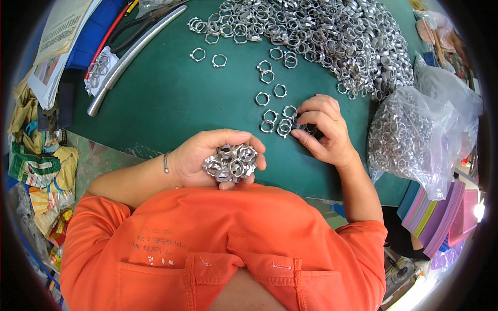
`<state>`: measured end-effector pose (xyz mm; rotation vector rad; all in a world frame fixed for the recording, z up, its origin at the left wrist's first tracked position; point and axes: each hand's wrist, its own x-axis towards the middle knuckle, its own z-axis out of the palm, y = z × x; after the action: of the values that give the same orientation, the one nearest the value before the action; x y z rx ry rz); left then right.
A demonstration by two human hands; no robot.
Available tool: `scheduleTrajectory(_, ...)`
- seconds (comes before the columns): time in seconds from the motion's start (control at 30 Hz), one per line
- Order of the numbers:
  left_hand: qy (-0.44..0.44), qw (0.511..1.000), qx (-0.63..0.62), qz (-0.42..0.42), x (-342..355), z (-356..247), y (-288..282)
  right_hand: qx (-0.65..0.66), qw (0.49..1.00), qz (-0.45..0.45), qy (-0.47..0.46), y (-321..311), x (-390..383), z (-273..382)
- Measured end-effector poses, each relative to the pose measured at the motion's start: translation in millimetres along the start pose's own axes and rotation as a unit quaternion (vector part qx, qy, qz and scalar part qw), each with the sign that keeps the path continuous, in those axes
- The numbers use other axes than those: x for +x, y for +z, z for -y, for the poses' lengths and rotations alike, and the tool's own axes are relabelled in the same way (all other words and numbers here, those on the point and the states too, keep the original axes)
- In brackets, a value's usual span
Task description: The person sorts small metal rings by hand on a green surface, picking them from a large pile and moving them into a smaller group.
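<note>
Metal rings [231,164], lettered orange shirt [207,223], printed papers [61,44]

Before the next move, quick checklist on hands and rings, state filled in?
1. Left hand supporting its handful of metal rings: ok, cupped under them.
2. Right hand at the nearby loose rings: ok.
3. Right hand's grip on a ring: cannot tell, its fingers hide it.
4. Loose rings all separate: not ok, some overlap.
5. Main pile apart from both hands: ok.
</note>
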<state>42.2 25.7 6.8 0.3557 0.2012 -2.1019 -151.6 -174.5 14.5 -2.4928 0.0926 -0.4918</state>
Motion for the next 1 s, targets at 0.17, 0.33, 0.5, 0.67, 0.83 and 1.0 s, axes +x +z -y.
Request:
scheduleTrajectory(0.17,-0.003,1.000,-0.009,-0.002,0,1,-1,-0.012,1.000,0.013,0.017,0,4,9)
scheduleTrajectory(0.33,-0.009,1.000,-0.012,-0.009,0,0,-1,-0.053,0.997,-0.010,0.058,9,5,21)
scheduleTrajectory(0.5,-0.007,0.999,-0.033,0.032,1,1,-10,-0.065,0.992,-0.009,0.105,16,5,23)
scheduleTrajectory(0.67,-0.013,0.999,-0.041,0.027,2,0,-10,-0.093,0.992,0.035,0.081,8,27,29)
scheduleTrajectory(0.83,-0.007,0.999,-0.031,0.016,1,-1,-9,-0.014,0.990,0.128,0.063,-8,14,8)
scheduleTrajectory(1.0,-0.005,0.999,-0.032,0.006,2,-6,0,-0.102,0.992,0.073,0.020,1,3,25)
